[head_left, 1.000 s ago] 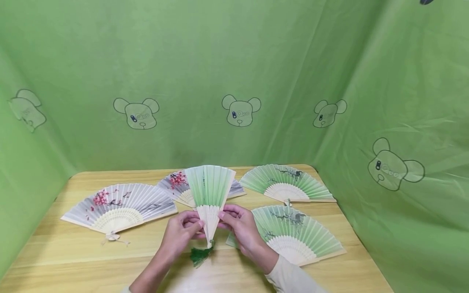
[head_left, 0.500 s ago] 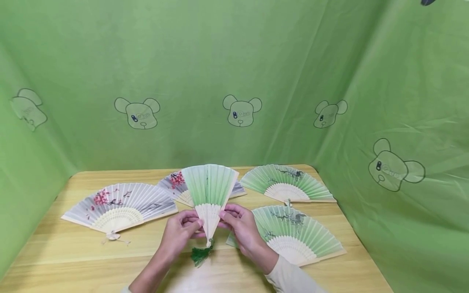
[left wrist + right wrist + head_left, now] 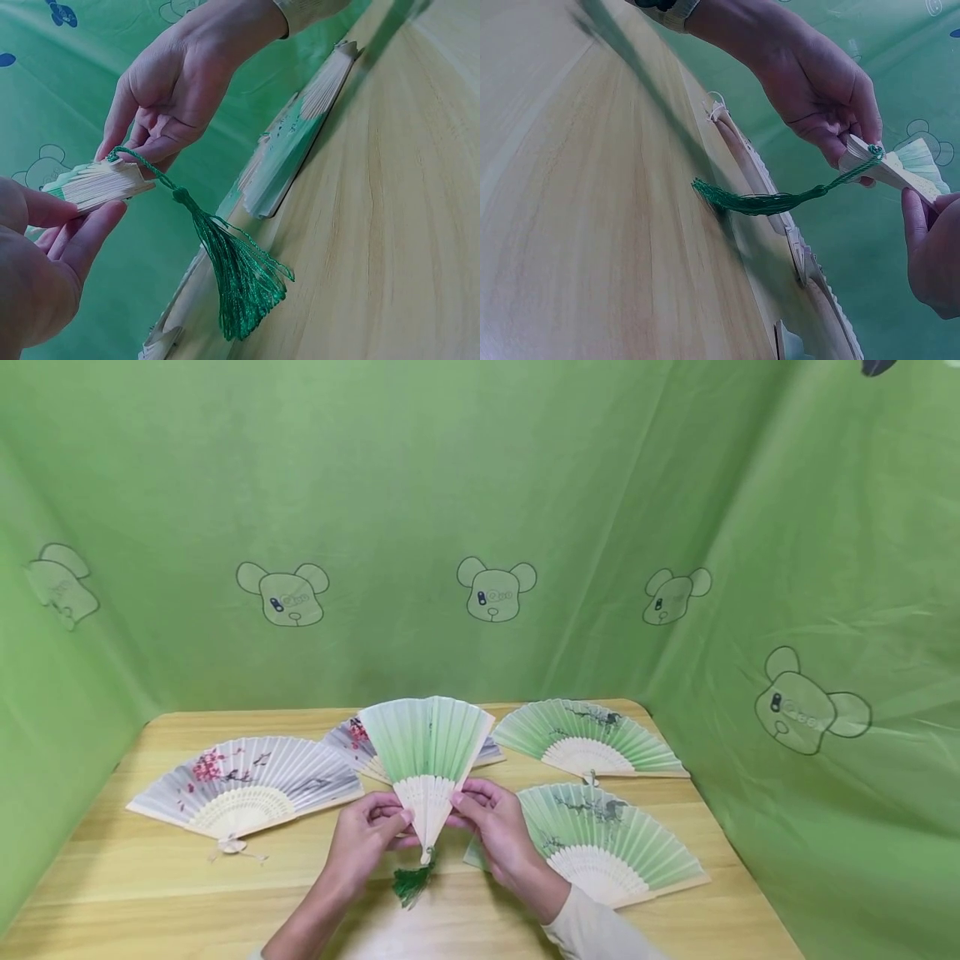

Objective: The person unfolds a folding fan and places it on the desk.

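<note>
A green folding fan (image 3: 431,743), partly spread, is held up above the table between both hands. My left hand (image 3: 366,839) pinches the left side of its pale ribs between thumb and fingers. On the opposite side my right hand (image 3: 495,827) grips the ribs in the same manner. From the fan's pivot hangs a dark green tassel (image 3: 232,274), which also shows in the right wrist view. Both wrist views show the rib ends (image 3: 892,174) between the two hands. Behind the held fan, a grey fan with red blossoms (image 3: 356,739) is partly hidden.
Another grey blossom fan (image 3: 247,785) lies spread on the wooden table (image 3: 150,893) at left. Two open green fans lie at right, a farther one (image 3: 588,735) and a nearer one (image 3: 607,839). Green cloth walls (image 3: 390,510) enclose the table's back and sides.
The held green fan has spread wider, its left edge moving left and its right edge slightly right. The left hand has shifted slightly left. The fans on the table have stayed put.
</note>
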A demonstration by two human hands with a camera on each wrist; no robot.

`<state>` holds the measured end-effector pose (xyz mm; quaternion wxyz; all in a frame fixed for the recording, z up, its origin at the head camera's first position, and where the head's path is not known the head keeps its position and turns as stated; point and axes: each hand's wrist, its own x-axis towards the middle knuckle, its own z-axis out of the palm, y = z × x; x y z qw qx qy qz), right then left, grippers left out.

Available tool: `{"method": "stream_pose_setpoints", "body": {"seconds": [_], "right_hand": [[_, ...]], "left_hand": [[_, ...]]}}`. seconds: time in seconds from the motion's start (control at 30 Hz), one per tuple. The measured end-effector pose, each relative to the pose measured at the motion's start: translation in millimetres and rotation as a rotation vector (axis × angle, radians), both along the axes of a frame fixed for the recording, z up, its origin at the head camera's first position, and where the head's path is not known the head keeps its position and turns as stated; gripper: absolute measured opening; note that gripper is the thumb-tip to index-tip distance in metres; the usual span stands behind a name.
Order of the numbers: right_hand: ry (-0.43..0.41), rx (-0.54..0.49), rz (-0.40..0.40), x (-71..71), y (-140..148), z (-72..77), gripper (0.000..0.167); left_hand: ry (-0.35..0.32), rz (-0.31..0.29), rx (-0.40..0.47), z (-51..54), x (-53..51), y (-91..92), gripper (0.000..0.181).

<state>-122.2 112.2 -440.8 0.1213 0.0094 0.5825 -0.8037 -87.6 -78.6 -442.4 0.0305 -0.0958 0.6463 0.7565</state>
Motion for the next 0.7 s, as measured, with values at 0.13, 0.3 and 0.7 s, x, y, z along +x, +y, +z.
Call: {"method": "stream_pose_setpoints", "body": {"seconds": [0.13,0.3,0.7], "right_hand": [[-0.003,-0.001,-0.014,-0.2,-0.2,-0.8,0.027],[0.002,-0.007,-0.014,-0.8,0.5,-0.4,0.028],[0.016,-0.02,-0.003,-0.3,3.1,-2.6,0.023]], "left_hand": [[0.0,0.002,0.006,0.8,0.1,0.1,0.025],[0.003,0.005,0.021,1.6,-0.5,0.2,0.024],[0.009,-0.002,0.045,0.9,0.8,-0.8,0.023]]}}
